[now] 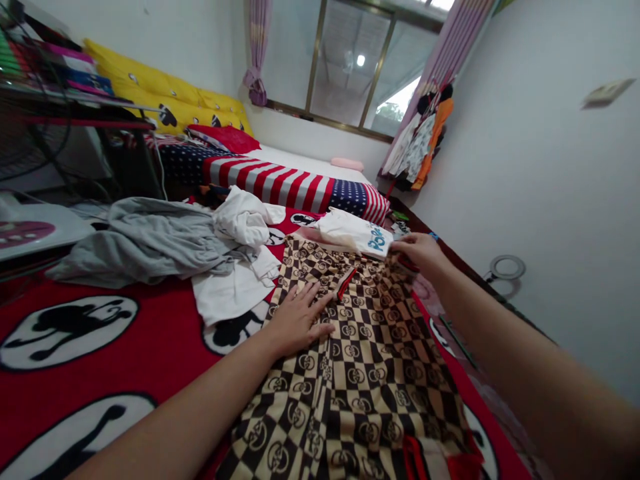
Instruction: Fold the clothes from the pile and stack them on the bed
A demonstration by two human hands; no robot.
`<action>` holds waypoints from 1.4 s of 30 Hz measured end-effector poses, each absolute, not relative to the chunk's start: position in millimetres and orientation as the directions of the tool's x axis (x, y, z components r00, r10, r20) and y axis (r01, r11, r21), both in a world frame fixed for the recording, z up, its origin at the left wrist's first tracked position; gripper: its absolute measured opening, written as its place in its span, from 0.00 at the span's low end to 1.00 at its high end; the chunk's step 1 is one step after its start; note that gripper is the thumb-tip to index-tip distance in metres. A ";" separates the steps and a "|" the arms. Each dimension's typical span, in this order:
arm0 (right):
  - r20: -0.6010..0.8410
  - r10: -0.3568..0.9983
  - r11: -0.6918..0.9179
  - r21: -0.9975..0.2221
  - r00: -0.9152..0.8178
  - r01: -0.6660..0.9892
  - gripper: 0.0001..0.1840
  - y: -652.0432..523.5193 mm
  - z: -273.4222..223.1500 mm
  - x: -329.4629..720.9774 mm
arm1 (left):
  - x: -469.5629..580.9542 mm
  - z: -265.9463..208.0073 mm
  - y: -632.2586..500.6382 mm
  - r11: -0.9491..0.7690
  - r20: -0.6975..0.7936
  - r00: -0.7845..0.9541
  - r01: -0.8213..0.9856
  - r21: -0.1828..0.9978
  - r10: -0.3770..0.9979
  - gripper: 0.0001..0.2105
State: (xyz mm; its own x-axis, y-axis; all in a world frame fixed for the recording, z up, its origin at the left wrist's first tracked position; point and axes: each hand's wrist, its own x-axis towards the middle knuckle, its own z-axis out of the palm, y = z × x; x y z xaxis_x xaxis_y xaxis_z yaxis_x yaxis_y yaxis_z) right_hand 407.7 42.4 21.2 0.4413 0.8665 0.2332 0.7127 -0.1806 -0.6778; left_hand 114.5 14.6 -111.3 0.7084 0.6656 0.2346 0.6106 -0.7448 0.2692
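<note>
One checked garment (365,373), brown and tan, spread over a red blanket (165,353). Your left hand (299,321), fingers spread, lies flat upon it; your right hand (419,251) pinches its far edge.

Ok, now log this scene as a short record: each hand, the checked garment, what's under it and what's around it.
left hand: lying flat on the checked garment, fingers spread
right hand: pinching the garment's far right edge
garment state: spread out, somewhat wrinkled
underneath: red blanket with oval prints
to its left: grey cloth, white cloth
just beyond: white item with blue lettering
background: striped bed cover, window
</note>
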 end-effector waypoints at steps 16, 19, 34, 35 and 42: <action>-0.241 0.950 0.090 -0.399 -0.199 0.912 0.16 -168.5 -18.4 351.9 | 114.6 -113.7 24.3 -0.692 0.329 0.617 0.557 0.460 0.715 0.26; -0.301 0.934 0.093 -0.310 -0.190 0.946 0.24 -195.3 -34.7 349.8 | 115.8 -109.6 30.0 -0.675 0.373 0.567 0.551 0.491 0.734 0.26; -0.110 0.991 0.007 -0.495 -0.071 0.869 0.14 -226.2 -27.5 368.4 | 175.5 -60.8 50.5 -0.662 0.155 0.673 0.614 0.429 0.724 0.12; -0.078 0.993 0.030 -0.521 -0.083 0.853 0.14 -228.6 -20.6 367.0 | 174.9 -59.6 53.6 -0.642 0.181 0.654 0.583 0.497 0.734 0.12; 0.109 0.884 0.404 -0.669 -0.455 0.624 0.08 -223.0 -10.1 327.6 | 154.0 -54.6 75.9 -0.576 0.416 0.430 0.363 0.733 0.801 0.14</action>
State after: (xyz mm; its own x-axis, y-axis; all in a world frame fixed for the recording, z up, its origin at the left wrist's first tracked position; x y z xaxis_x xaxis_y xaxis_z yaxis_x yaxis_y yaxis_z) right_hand 327.6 -223.0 -10.1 -0.4553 0.8837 0.1086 0.6238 0.4037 -0.6692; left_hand 154.0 75.9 -54.6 0.4301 0.8010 0.4164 0.3626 -0.5757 0.7329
